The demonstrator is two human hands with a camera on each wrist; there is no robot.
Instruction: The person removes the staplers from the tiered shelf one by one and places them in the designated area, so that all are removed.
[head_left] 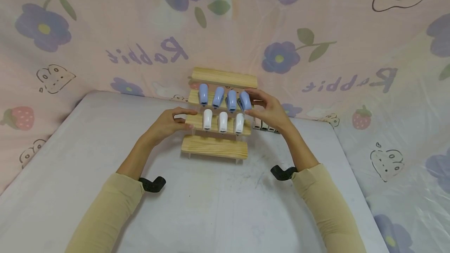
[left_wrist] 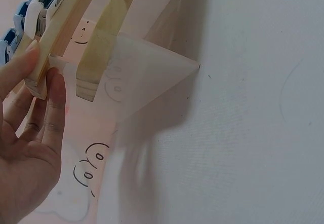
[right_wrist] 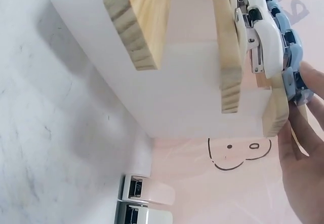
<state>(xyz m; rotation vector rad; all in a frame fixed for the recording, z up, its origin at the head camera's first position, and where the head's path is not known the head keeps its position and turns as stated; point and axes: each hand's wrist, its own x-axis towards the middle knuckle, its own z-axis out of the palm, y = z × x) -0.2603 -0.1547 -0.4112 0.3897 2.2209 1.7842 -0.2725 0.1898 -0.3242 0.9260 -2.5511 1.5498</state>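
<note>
A tiered wooden stand (head_left: 214, 150) with clear side panels stands near the back of the table. Its second tier from the top bears a row of several blue mini staplers (head_left: 218, 97); three white mini staplers (head_left: 222, 122) sit one tier below. My left hand (head_left: 168, 123) pinches the left end of the white staplers' tier, thumb above and fingers beneath, as the left wrist view shows. At the right end of the blue row, my right hand (head_left: 268, 109) holds the last blue stapler (head_left: 245, 101), which is tilted, between thumb and fingers. Its underside is mostly hidden.
More pale staplers (right_wrist: 152, 191) lie on the table behind and right of the stand, partly covered by the right hand in the head view. The top tier (head_left: 225, 77) and bottom tier bear no staplers. A patterned curtain (head_left: 225, 30) hangs close behind.
</note>
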